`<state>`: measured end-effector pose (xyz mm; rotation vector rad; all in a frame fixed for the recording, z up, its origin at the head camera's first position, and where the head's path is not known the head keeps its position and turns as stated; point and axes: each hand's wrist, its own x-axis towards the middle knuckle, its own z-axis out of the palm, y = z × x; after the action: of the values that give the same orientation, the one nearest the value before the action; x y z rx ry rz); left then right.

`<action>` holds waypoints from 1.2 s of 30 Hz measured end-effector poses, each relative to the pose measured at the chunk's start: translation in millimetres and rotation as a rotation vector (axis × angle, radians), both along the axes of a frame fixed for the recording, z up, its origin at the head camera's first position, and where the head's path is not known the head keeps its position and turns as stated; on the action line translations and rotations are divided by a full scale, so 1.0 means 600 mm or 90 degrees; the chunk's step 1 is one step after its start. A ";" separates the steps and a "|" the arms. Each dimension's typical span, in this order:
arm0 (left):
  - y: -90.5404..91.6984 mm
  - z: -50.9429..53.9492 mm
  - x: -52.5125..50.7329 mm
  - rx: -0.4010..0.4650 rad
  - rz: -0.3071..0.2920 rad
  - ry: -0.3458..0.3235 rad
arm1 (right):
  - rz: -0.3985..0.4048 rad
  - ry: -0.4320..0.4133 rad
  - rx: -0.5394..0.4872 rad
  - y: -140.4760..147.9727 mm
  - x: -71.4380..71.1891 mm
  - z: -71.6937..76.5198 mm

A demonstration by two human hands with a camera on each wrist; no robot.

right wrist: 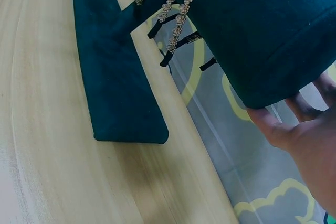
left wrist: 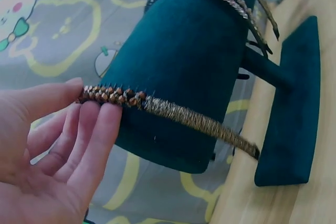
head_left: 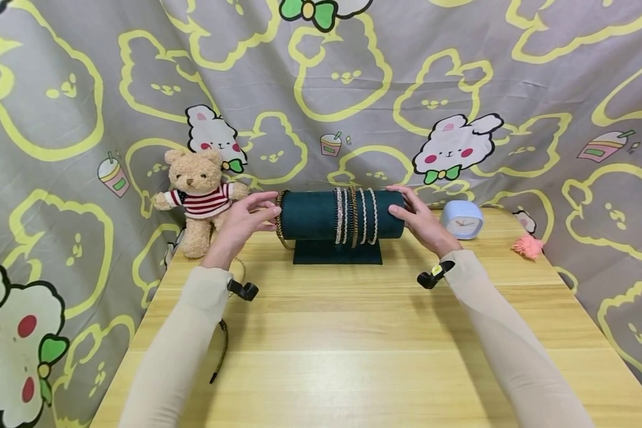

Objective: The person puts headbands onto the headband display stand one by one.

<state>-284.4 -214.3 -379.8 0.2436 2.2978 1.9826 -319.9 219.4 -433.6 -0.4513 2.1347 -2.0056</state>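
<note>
A dark green velvet headband stand (head_left: 312, 214), a horizontal roll on a flat base, stands at the table's far side. My left hand (head_left: 242, 224) pinches a bronze beaded headband (left wrist: 197, 124) between thumb and fingers. That headband sits over the roll's left end. At the other end, my right hand (head_left: 424, 221) holds the roll, thumb in front and fingers over the top. Several beaded and braided headbands (head_left: 365, 217) circle the roll right of its middle. Another thin headband (head_left: 224, 351) lies on the table, partly hidden by my left arm.
A teddy bear (head_left: 197, 202) in a striped shirt sits behind my left hand. A light blue clock (head_left: 462, 220) stands right of my right hand, and a pink fluffy thing (head_left: 527, 246) lies further right. A patterned curtain (head_left: 348, 89) hangs behind the wooden table (head_left: 321, 356).
</note>
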 end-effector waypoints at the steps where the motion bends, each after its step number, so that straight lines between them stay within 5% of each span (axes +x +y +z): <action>1: 0.002 0.001 0.000 -0.007 0.000 0.003 | -0.002 -0.001 0.000 0.000 0.000 -0.001; 10: -0.004 0.002 -0.003 -0.055 -0.010 0.017 | 0.002 -0.001 -0.003 0.000 -0.002 -0.004; 18: -0.006 0.000 -0.009 -0.207 -0.026 0.142 | -0.004 0.006 0.008 -0.001 -0.003 -0.003; 26: 0.006 -0.018 -0.017 -0.208 -0.038 0.192 | -0.004 0.007 -0.002 -0.002 -0.002 -0.002; 36: 0.031 -0.018 -0.017 -0.266 -0.034 0.232 | -0.005 0.000 0.005 0.001 -0.004 -0.004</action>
<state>-294.3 -195.7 -390.7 0.6634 2.8206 1.4792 -322.1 219.7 -436.2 -0.4430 2.1462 -2.0010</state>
